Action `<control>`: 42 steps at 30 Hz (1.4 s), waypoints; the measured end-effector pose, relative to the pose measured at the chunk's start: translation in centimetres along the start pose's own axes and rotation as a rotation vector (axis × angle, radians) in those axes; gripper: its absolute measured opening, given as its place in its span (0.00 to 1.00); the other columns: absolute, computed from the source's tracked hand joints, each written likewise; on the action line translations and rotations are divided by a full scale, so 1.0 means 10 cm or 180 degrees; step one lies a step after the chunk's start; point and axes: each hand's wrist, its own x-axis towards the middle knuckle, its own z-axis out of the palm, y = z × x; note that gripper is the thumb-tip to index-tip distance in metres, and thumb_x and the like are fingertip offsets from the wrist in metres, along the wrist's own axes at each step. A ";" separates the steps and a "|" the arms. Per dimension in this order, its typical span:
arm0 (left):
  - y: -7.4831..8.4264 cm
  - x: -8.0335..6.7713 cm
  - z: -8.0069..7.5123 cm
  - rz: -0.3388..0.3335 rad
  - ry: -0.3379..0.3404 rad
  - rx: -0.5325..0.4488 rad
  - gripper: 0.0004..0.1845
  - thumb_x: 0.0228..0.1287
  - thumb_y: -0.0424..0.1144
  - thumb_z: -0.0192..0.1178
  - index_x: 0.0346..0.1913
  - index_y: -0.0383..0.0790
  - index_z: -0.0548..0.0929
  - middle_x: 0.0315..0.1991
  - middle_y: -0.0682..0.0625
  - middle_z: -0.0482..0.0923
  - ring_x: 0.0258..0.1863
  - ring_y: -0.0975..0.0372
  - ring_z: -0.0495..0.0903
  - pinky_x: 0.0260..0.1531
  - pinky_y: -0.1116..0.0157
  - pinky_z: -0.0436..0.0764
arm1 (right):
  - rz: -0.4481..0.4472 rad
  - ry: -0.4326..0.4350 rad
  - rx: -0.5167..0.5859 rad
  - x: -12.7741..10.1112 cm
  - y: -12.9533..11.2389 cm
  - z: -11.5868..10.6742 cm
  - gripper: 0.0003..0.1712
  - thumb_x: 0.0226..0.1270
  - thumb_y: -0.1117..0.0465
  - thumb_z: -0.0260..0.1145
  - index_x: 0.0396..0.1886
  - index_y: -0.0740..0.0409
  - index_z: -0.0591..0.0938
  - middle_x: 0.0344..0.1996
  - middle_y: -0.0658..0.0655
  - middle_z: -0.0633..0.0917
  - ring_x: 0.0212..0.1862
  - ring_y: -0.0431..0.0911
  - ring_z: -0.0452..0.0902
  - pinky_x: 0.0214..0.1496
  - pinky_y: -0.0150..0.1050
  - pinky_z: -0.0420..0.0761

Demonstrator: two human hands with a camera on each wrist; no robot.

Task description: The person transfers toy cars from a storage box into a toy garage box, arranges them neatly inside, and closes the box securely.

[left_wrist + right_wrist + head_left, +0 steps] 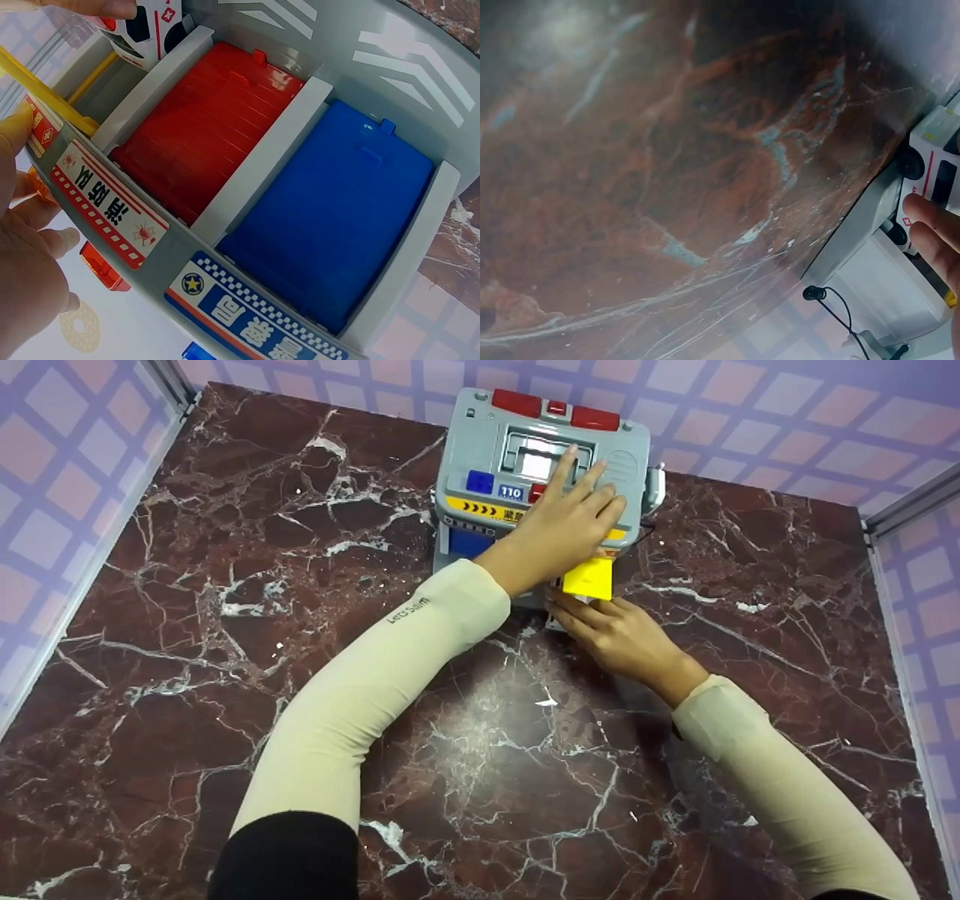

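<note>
A grey toy rescue station [469, 442] stands at the back of the table. My left hand [570, 521] lies over its top with fingers extended, near the raised yellow door [589, 579]. In the left wrist view, part of that hand overlaps the door's edge. Below the door, my right hand [622, 637] holds a white toy ambulance [932, 161] at the bay's mouth. Its fingers [930, 217] lie along the ambulance's side, and the left wrist view shows a fingertip over it. The red door [214, 127] and blue door [337, 210] beside this bay are down.
Dark red marbled tabletop [480, 720] spreads around the station. A patterned wall [750, 420] stands close behind it, with more panels at both sides. A white piece [655, 487] sticks out from the station's right side, with a thin black cord [840, 315] near it.
</note>
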 end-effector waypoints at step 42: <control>-0.02 0.02 -0.01 0.0023 -0.0114 -0.0094 0.34 0.68 0.58 0.44 0.69 0.40 0.58 0.69 0.44 0.59 0.72 0.48 0.42 0.66 0.41 0.30 | 0.0017 0.0759 -0.0357 0.14 0.16 0.24 0.10 0.64 0.61 0.59 0.41 0.55 0.84 0.41 0.51 0.86 0.39 0.50 0.82 0.40 0.45 0.81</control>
